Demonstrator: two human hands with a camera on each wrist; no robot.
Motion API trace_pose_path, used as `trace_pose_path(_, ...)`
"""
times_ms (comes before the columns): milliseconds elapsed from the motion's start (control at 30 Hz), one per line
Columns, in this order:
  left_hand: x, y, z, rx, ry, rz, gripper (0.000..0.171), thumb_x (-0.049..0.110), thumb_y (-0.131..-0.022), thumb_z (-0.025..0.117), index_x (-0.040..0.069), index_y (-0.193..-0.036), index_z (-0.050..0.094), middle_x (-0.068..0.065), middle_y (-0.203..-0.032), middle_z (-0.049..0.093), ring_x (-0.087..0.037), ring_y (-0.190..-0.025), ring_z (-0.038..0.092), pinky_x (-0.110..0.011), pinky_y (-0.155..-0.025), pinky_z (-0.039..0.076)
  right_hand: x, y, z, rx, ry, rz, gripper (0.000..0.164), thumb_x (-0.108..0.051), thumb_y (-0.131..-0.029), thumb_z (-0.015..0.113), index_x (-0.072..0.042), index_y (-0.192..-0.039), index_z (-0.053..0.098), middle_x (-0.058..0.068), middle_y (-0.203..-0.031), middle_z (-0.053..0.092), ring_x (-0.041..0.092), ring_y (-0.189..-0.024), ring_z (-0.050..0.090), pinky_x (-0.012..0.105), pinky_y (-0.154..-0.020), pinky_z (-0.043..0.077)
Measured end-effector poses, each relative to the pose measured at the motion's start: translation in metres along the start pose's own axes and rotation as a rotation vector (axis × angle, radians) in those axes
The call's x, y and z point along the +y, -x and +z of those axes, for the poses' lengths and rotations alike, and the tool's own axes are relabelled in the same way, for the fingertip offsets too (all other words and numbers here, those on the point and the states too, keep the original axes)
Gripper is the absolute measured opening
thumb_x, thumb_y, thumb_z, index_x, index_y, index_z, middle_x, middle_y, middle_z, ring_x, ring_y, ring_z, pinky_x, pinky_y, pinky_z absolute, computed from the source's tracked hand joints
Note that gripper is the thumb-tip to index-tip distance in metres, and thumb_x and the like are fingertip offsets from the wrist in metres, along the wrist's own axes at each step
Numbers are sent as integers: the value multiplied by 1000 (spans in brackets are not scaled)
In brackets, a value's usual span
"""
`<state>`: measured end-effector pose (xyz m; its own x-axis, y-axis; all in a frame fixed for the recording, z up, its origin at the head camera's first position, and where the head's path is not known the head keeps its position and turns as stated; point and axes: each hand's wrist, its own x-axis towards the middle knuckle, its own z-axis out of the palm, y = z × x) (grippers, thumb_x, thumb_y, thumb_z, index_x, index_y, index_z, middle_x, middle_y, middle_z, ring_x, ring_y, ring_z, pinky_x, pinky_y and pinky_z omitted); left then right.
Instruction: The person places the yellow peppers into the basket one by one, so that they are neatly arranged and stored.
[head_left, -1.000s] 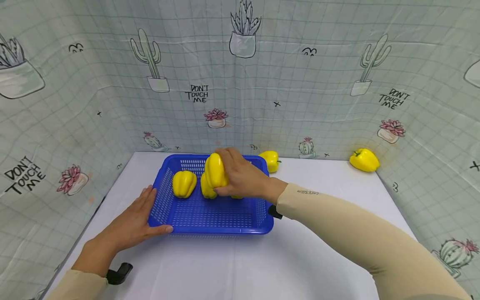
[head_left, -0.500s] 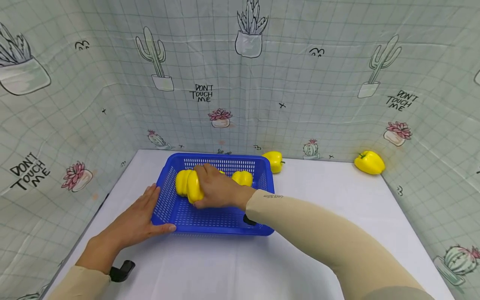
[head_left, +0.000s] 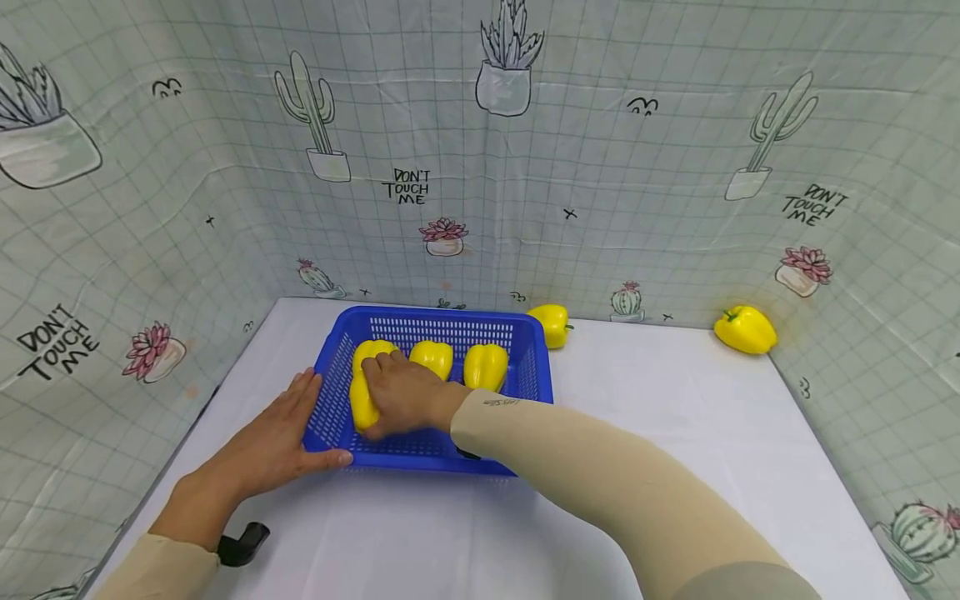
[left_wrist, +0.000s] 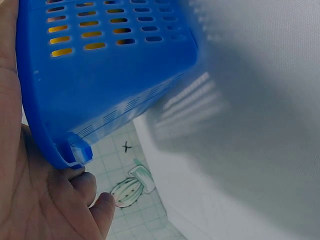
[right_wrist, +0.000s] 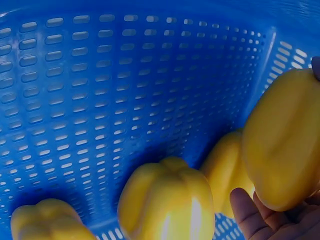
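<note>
A blue perforated plastic basket (head_left: 442, 314) stands on the white table. My left hand (head_left: 258, 437) rests at its left end, fingers along the side rim and thumb on the front corner; the left wrist view shows the palm against the basket's wall (left_wrist: 110, 75). Low inside the basket's left part, my right hand (head_left: 405, 396) grips a yellow bell pepper (head_left: 363, 408). Another pepper (head_left: 372, 348) lies just behind it, partly hidden by the fingers. Two more peppers, one in the middle (head_left: 432, 357) and one on the right (head_left: 486, 365), sit along the back wall.
Outside the basket, a yellow bell pepper (head_left: 552, 326) lies by its back right corner. A further one (head_left: 746, 330) is at the table's far right corner. Printed fabric (head_left: 570, 150) hangs behind the table (head_left: 637, 392) and along both sides.
My right hand has carried the pepper leftward and down from above the basket's middle to its left front part, uncovering the peppers behind. The left hand has stayed at the rim.
</note>
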<state>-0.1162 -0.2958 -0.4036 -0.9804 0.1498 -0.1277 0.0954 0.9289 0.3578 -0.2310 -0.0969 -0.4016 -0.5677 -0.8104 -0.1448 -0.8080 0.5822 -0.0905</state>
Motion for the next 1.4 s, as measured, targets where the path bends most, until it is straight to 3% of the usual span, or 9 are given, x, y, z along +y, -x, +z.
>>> trace_pose_path(167, 0, 1, 0, 3, -5, 2, 132, 78, -83, 71, -9, -165, 13, -34, -172, 13, -56, -156, 22, -71, -122, 27, -5, -6, 5, -35, 24, 10, 94, -65, -89, 74, -10, -155, 37, 4, -139, 55, 21, -130, 53, 33, -120, 45)
trace_pose_path(333, -1, 0, 1, 2, -11, 9, 133, 79, -83, 70, -10, -164, 14, -34, -172, 13, -57, -155, 22, -71, -122, 27, -10, -12, 12, -43, 38, 20, 96, -73, -87, 72, -10, -153, 40, 5, -137, 56, 20, -125, 55, 32, -115, 49)
trace_pose_path(733, -4, 0, 1, 3, 2, 23, 132, 78, -84, 69, -9, -165, 12, -34, -172, 11, -57, -156, 21, -72, -121, 26, -12, -14, 15, -69, -26, 4, 85, -64, -90, 75, -13, -150, 45, 2, -133, 58, 14, -115, 59, 28, -110, 51)
trace_pose_path(967, -5, -1, 2, 3, -3, 22, 133, 79, -83, 70, -9, -165, 12, -34, -172, 12, -57, -155, 22, -72, -121, 27, -11, -13, 14, -80, -26, -9, 88, -64, -91, 74, -14, -155, 40, 1, -138, 56, 12, -118, 59, 28, -111, 51)
trace_pose_path(1167, -2, -1, 0, -2, -14, 25, 133, 78, -84, 71, -9, -165, 12, -35, -172, 12, -57, -155, 22, -73, -120, 27, 0, -7, 2, -67, -19, -13, 89, -67, -96, 65, -10, -159, 38, 6, -150, 54, 18, -135, 55, 32, -119, 46)
trace_pose_path(1400, -2, 0, 0, -18, -3, 7, 132, 75, -84, 73, -10, -165, 12, -35, -171, 11, -58, -155, 21, -75, -119, 27, 35, 12, -28, -15, -58, -6, 76, -52, -103, 65, -5, -157, 41, 12, -155, 51, 28, -146, 48, 37, -123, 41)
